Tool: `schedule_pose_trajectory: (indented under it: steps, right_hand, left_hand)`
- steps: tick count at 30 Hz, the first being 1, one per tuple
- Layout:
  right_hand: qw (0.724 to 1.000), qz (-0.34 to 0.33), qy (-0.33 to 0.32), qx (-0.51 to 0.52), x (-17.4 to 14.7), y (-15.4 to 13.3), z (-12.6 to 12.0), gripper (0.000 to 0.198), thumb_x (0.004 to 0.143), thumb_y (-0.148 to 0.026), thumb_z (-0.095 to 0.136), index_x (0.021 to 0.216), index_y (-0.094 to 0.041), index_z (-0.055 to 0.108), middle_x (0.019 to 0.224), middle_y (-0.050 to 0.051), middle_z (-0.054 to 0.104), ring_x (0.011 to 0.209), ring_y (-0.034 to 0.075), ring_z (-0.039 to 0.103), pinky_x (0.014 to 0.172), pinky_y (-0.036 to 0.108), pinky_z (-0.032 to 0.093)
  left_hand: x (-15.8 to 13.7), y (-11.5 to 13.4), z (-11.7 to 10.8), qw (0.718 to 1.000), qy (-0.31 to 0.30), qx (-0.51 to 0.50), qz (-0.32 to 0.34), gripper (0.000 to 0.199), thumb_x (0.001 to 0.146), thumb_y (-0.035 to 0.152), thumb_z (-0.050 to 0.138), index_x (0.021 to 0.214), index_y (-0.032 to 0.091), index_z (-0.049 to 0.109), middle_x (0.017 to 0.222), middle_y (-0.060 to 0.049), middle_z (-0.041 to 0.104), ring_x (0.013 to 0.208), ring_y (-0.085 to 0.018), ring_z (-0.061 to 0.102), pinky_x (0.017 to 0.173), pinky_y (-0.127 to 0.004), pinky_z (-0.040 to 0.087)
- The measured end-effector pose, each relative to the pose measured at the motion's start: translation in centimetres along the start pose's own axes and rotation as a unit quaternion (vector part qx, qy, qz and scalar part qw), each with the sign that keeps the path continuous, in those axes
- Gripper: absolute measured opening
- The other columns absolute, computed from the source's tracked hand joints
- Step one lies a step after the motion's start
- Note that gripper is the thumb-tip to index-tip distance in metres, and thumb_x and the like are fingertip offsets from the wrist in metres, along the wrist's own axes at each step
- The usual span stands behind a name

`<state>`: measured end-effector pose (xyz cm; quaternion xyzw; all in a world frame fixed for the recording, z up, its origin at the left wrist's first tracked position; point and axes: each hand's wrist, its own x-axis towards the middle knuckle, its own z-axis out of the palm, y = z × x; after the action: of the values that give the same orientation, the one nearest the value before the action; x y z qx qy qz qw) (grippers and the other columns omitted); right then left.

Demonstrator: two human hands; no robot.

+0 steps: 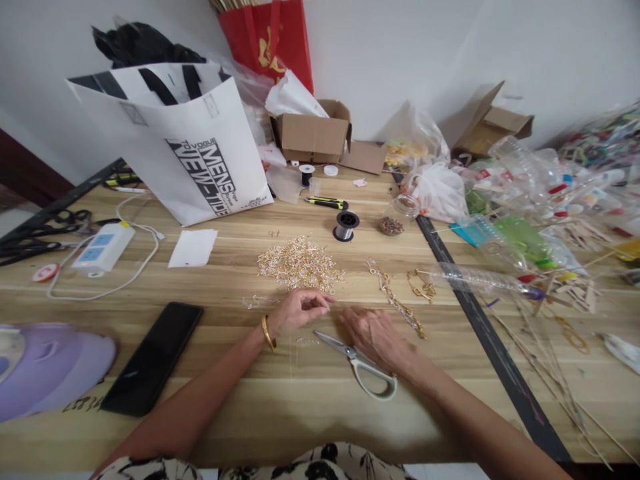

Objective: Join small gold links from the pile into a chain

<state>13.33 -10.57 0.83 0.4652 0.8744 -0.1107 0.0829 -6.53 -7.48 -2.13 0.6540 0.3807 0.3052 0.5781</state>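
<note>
My left hand (302, 309), with a gold bangle (269, 333) at the wrist, is closed in a pinch at the near edge of a pile of gold and silver beads (299, 262). Something tiny and pale may be at its fingertips, too small to name. My right hand (373, 333) rests low on the table, fingers bent together and pointing at the left hand; what they hold, if anything, is hidden. Scissors (374, 379) with pale handles lie beside the right hand, blades toward the left hand. A short beaded chain (307, 341) lies just left of the blade tips.
Beaded strands (395, 301) and a gold chain (423, 287) lie to the right. Beyond the pile stand a wire spool (346, 227), a yellow-black cutter (326, 203) and a bead jar (391, 227). A black phone (153, 360) lies left; plastic bottles (525, 243) crowd the right.
</note>
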Motion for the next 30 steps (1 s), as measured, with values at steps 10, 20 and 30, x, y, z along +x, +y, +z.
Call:
schedule_pose_trajectory:
  steps: [10, 20, 30]
  right_hand:
    - [1.0, -0.013, -0.01, -0.003, 0.6, -0.45, -0.28, 0.017, 0.091, -0.015, 0.039, 0.09, -0.019, 0.056, 0.085, 0.006, 0.066, 0.069, 0.016, 0.06, 0.058, 0.024, 0.027]
    - [0.999, -0.008, -0.031, -0.024, 0.74, -0.57, -0.09, 0.018, 0.091, -0.014, 0.039, 0.089, -0.017, 0.056, 0.079, 0.007, 0.065, 0.069, 0.017, 0.06, 0.06, 0.026, 0.029]
    - [1.0, -0.015, -0.022, -0.01, 0.7, -0.76, -0.25, 0.016, 0.09, -0.011, 0.042, 0.091, -0.018, 0.056, 0.083, 0.007, 0.065, 0.07, 0.016, 0.06, 0.061, 0.025, 0.03]
  left_hand:
    - [0.14, -0.44, -0.12, 0.999, -0.001, -0.038, 0.005, 0.017, 0.076, 0.027, 0.064, 0.077, 0.01, 0.065, 0.099, -0.011, 0.067, 0.089, -0.018, 0.062, 0.076, -0.028, 0.048]
    - [0.21, -0.81, 0.16, 0.999, 0.01, 0.04, 0.021, 0.016, 0.076, 0.026, 0.062, 0.079, 0.011, 0.067, 0.085, -0.008, 0.068, 0.078, -0.015, 0.062, 0.074, -0.027, 0.048]
    - [0.17, -0.74, 0.11, 0.999, 0.01, 0.044, 0.009, 0.016, 0.076, 0.025, 0.062, 0.081, 0.011, 0.068, 0.087, -0.009, 0.069, 0.079, -0.016, 0.062, 0.075, -0.028, 0.048]
